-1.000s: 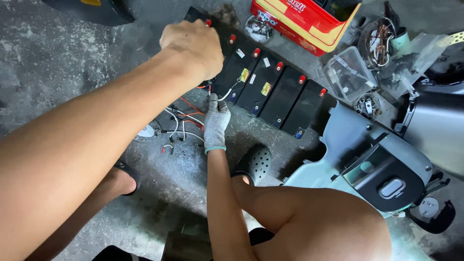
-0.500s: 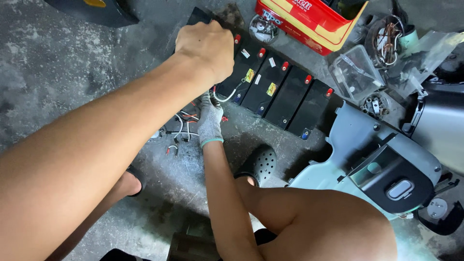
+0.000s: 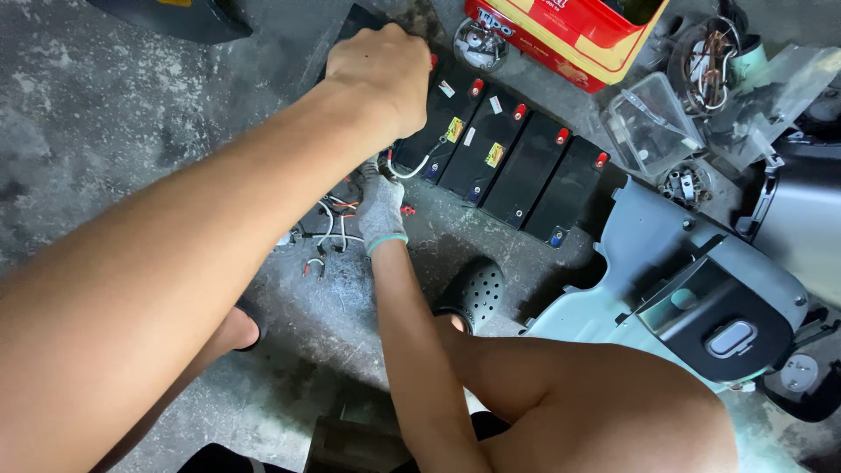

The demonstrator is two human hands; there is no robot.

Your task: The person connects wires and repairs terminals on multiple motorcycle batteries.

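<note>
The bare left hand (image 3: 381,66) is closed in a fist over the end battery (image 3: 429,131) in the row of black batteries. The gloved right hand (image 3: 381,206), fingers curled around the white wire (image 3: 412,169), should keep that lead well off the red terminal caps (image 3: 476,87).

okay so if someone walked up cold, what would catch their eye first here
A row of black batteries with red terminal caps lies on the concrete floor. The bare left hand presses on the leftmost one; the gloved right hand works among loose wires beneath. A red-and-yellow box sits behind.
</note>
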